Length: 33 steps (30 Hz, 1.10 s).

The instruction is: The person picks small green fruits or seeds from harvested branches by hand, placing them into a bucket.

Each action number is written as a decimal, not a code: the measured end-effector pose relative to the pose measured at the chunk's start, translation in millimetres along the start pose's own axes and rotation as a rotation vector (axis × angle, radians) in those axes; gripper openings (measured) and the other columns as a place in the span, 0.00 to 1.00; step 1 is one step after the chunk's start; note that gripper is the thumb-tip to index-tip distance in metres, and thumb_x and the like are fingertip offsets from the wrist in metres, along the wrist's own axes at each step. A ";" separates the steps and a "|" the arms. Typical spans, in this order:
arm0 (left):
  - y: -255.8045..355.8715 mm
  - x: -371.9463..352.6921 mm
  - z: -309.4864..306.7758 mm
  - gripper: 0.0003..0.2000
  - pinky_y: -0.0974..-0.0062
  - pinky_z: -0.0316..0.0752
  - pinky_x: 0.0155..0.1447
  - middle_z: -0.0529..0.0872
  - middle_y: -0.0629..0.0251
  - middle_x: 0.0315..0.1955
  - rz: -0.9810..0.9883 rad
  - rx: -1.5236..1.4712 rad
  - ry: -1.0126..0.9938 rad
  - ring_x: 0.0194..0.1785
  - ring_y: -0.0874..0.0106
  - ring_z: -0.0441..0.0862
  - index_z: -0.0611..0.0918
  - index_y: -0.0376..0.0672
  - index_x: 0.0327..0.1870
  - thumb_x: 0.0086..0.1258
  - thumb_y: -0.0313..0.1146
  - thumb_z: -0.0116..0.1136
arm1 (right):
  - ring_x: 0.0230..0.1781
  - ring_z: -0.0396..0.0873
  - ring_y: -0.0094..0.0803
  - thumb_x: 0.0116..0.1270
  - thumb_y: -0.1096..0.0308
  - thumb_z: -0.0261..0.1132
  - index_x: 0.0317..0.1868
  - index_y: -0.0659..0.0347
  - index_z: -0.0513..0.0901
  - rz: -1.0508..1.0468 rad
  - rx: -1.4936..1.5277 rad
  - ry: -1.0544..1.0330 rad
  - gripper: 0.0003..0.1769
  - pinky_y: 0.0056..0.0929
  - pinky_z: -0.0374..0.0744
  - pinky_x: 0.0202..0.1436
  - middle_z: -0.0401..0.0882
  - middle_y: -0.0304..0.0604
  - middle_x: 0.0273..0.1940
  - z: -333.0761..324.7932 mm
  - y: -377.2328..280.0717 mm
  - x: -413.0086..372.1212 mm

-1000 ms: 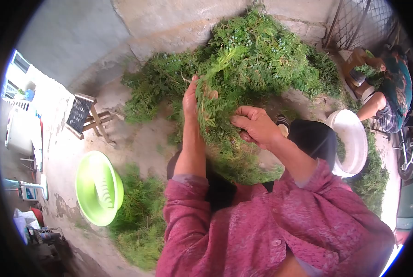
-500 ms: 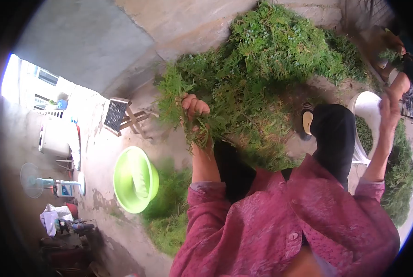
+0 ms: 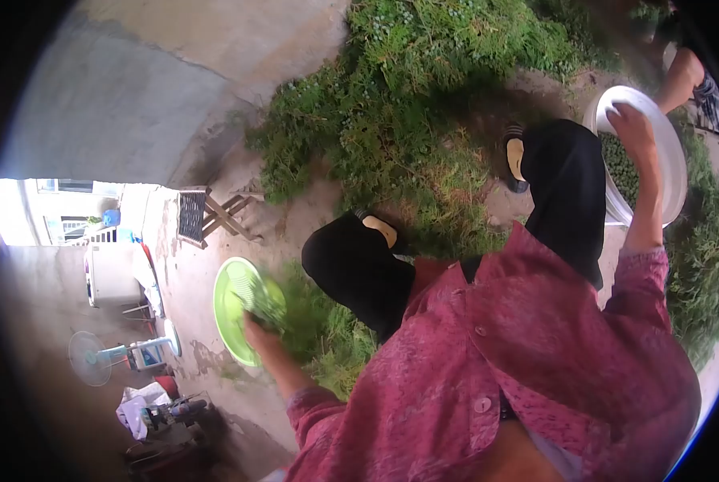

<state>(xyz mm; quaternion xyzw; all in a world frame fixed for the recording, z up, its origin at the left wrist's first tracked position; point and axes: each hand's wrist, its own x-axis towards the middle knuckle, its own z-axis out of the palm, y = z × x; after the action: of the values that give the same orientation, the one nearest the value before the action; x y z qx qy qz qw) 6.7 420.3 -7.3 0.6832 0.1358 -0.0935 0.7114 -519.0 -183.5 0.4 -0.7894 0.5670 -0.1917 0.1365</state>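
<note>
My left hand (image 3: 261,332) is low beside the light-green plastic basin (image 3: 227,321), closed on a motion-blurred sprig of evergreen (image 3: 264,304) that overlaps the basin's right side. Over the white bucket (image 3: 669,165), my right hand (image 3: 632,128) hangs with its fingers loosely apart and bent; nothing shows in them. Small round green berries (image 3: 618,170) lie in the bucket below that hand. A big heap of scaly evergreen branches (image 3: 407,96), some bearing pale berries, spreads in front of my feet.
Loose evergreen (image 3: 339,345) lies between the basin and my legs, and more greenery (image 3: 693,273) beyond the bucket. A folding stool (image 3: 215,217) and a fan (image 3: 94,357) stand left. At upper right is another person's arm (image 3: 681,80), close to the bucket.
My left hand has swung from the branch heap down to the green basin with its sprig. My right hand has moved over the bucket. The view has shifted.
</note>
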 end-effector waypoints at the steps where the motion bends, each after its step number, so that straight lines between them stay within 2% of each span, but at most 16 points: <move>1: -18.5 -14.8 -16.5 0.20 0.68 0.72 0.46 0.78 0.60 0.41 -0.026 0.156 0.157 0.42 0.65 0.75 0.75 0.37 0.49 0.66 0.44 0.48 | 0.47 0.76 0.46 0.58 0.54 0.58 0.49 0.63 0.77 -0.069 -0.001 0.013 0.24 0.36 0.72 0.49 0.78 0.55 0.44 -0.2 -14.9 11.1; 3: -68.1 -8.5 -80.5 0.21 0.65 0.72 0.40 0.77 0.61 0.36 -0.280 0.642 0.233 0.35 0.70 0.74 0.76 0.38 0.43 0.61 0.50 0.56 | 0.43 0.78 0.39 0.59 0.57 0.59 0.50 0.65 0.75 -0.157 0.165 0.047 0.23 0.33 0.73 0.47 0.79 0.52 0.40 6.1 -49.6 28.4; 4: -84.5 -29.2 -110.3 0.22 0.62 0.74 0.34 0.77 0.59 0.33 -0.337 0.592 0.163 0.27 0.67 0.73 0.76 0.38 0.42 0.57 0.49 0.61 | 0.43 0.78 0.39 0.59 0.57 0.60 0.51 0.64 0.75 -0.171 0.163 0.024 0.23 0.32 0.73 0.47 0.79 0.52 0.40 1.3 -78.2 30.5; 6: -114.9 -35.9 -139.4 0.24 0.57 0.76 0.36 0.78 0.55 0.32 -0.524 0.999 0.259 0.28 0.60 0.77 0.75 0.36 0.44 0.57 0.47 0.62 | 0.44 0.78 0.39 0.59 0.58 0.60 0.51 0.62 0.76 -0.254 0.163 -0.002 0.22 0.32 0.74 0.47 0.79 0.51 0.42 2.3 -127.8 36.6; 10: -63.5 -47.5 -69.4 0.23 0.60 0.79 0.30 0.80 0.52 0.31 -0.895 1.097 -0.023 0.32 0.57 0.82 0.73 0.33 0.47 0.61 0.44 0.58 | 0.45 0.77 0.42 0.59 0.59 0.61 0.51 0.62 0.75 -0.573 0.210 -0.049 0.22 0.33 0.74 0.49 0.76 0.53 0.46 30.1 -190.1 48.7; 13: -31.4 -11.7 0.5 0.14 0.78 0.77 0.21 0.81 0.58 0.23 -0.407 1.269 -0.205 0.21 0.71 0.81 0.78 0.36 0.39 0.65 0.40 0.51 | 0.47 0.74 0.48 0.59 0.61 0.61 0.49 0.65 0.75 -0.778 0.214 -0.087 0.21 0.37 0.73 0.52 0.75 0.55 0.46 63.7 -219.2 49.4; 14: -21.0 5.4 33.8 0.12 0.75 0.76 0.23 0.79 0.61 0.17 -0.247 1.392 -0.205 0.17 0.72 0.79 0.79 0.39 0.32 0.65 0.39 0.49 | 0.47 0.74 0.49 0.58 0.62 0.61 0.48 0.65 0.75 -0.788 0.225 -0.150 0.20 0.38 0.73 0.51 0.75 0.55 0.45 71.6 -224.6 47.6; 16: -25.7 101.3 55.2 0.08 0.70 0.74 0.34 0.80 0.60 0.18 0.123 1.666 -0.615 0.21 0.70 0.79 0.77 0.42 0.27 0.59 0.36 0.54 | 0.45 0.73 0.51 0.56 0.65 0.63 0.47 0.66 0.74 -0.805 0.274 -0.262 0.20 0.40 0.72 0.50 0.74 0.55 0.43 94.4 -226.1 48.4; 17: -35.6 139.2 79.0 0.08 0.68 0.72 0.33 0.80 0.60 0.18 0.838 1.806 -0.893 0.23 0.69 0.79 0.75 0.43 0.24 0.56 0.37 0.56 | 0.45 0.73 0.51 0.56 0.65 0.63 0.47 0.66 0.74 -0.801 0.269 -0.274 0.20 0.40 0.72 0.50 0.74 0.55 0.43 98.3 -225.9 48.6; 18: -28.7 139.4 129.5 0.10 0.68 0.73 0.33 0.81 0.58 0.21 1.110 1.873 -1.035 0.24 0.66 0.80 0.79 0.41 0.27 0.58 0.38 0.56 | 0.45 0.72 0.50 0.55 0.66 0.64 0.47 0.66 0.74 -0.743 0.143 -0.353 0.20 0.40 0.72 0.49 0.74 0.54 0.42 99.0 -226.1 45.7; 19: -20.2 95.1 196.2 0.13 0.69 0.74 0.33 0.83 0.55 0.24 0.285 1.465 -0.655 0.25 0.64 0.81 0.81 0.38 0.34 0.59 0.39 0.54 | 0.45 0.72 0.50 0.55 0.67 0.64 0.48 0.66 0.74 -0.680 0.019 -0.433 0.21 0.41 0.72 0.48 0.74 0.53 0.42 101.0 -226.1 43.7; 24: -120.7 99.9 340.6 0.12 0.65 0.74 0.40 0.82 0.53 0.29 0.684 1.460 -1.121 0.35 0.60 0.80 0.82 0.40 0.35 0.58 0.38 0.52 | 0.44 0.71 0.49 0.54 0.69 0.63 0.48 0.67 0.73 -0.754 0.208 -0.486 0.21 0.40 0.71 0.47 0.73 0.52 0.41 100.2 -234.8 54.5; 28: -235.9 109.4 384.2 0.12 0.64 0.74 0.48 0.81 0.56 0.42 1.054 1.975 -1.604 0.43 0.56 0.78 0.82 0.44 0.40 0.57 0.35 0.53 | 0.43 0.72 0.49 0.51 0.71 0.64 0.46 0.67 0.74 -0.655 0.145 -0.519 0.21 0.40 0.72 0.46 0.73 0.51 0.41 97.8 -232.7 56.9; 29: -261.0 112.1 382.5 0.12 0.64 0.74 0.48 0.81 0.56 0.42 1.043 1.962 -1.619 0.43 0.56 0.78 0.82 0.44 0.40 0.57 0.35 0.53 | 0.42 0.72 0.49 0.50 0.71 0.64 0.46 0.67 0.74 -0.628 0.141 -0.531 0.21 0.40 0.72 0.45 0.73 0.51 0.41 97.2 -232.1 57.8; 31: -301.3 110.9 370.0 0.15 0.64 0.73 0.49 0.81 0.56 0.44 0.438 1.534 -1.138 0.47 0.56 0.77 0.81 0.44 0.44 0.55 0.37 0.56 | 0.41 0.72 0.47 0.50 0.71 0.65 0.44 0.66 0.73 -0.622 0.139 -0.534 0.19 0.39 0.72 0.44 0.72 0.49 0.39 97.1 -235.2 59.8; 33: -298.2 92.3 384.1 0.18 0.65 0.73 0.51 0.80 0.53 0.44 0.241 1.555 -1.074 0.49 0.57 0.76 0.79 0.43 0.46 0.55 0.38 0.57 | 0.40 0.72 0.44 0.50 0.70 0.66 0.42 0.64 0.73 -0.610 0.141 -0.540 0.18 0.38 0.73 0.43 0.71 0.47 0.37 98.4 -238.2 60.5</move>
<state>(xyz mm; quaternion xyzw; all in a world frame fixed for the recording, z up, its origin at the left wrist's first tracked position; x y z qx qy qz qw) 24.1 27.5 -307.9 0.8403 -0.3805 -0.3850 0.0299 -256.1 -164.8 25.0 -0.9319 0.2364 -0.0478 0.2708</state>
